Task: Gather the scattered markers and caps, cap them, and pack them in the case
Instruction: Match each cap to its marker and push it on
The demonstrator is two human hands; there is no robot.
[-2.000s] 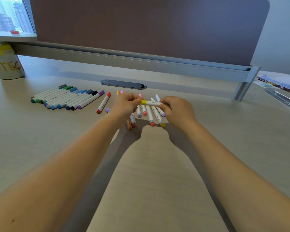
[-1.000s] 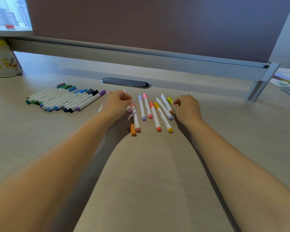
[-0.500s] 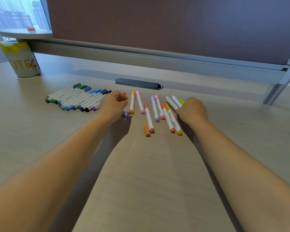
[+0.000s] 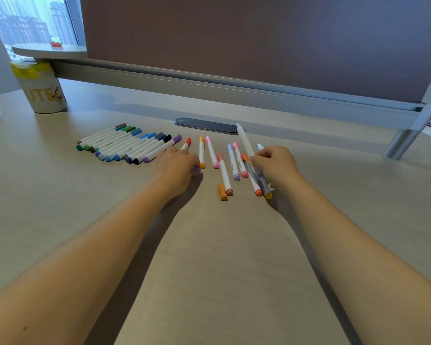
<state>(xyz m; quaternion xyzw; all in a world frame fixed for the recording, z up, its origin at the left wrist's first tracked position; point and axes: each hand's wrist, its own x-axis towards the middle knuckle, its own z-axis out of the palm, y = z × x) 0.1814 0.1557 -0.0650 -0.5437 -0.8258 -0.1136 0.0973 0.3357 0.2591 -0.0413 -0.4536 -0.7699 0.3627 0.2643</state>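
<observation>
Head view: your right hand (image 4: 275,164) is now lifting an uncapped marker (image 4: 245,141) toward 12 o'clock while your left hand (image 4: 177,168) is pinching a purple cap (image 4: 197,170), readying a capping.

A tidy row of capped markers (image 4: 127,146), white-barrelled with brown, green, blue, black and purple caps, lies side by side at a slant on the left, their barrels touching. To its right, looser white markers lie roughly parallel, pointing away: a red-capped marker (image 4: 186,143), an orange-capped marker (image 4: 202,152), a pink marker (image 4: 211,152), a salmon marker (image 4: 225,174), a lilac marker (image 4: 233,162), and further coral and yellow-ended ones. A loose orange cap (image 4: 222,192) lies beside the salmon marker's near end, and an uncapped white marker (image 4: 244,140) tilts up off the desk at the right.
</observation>
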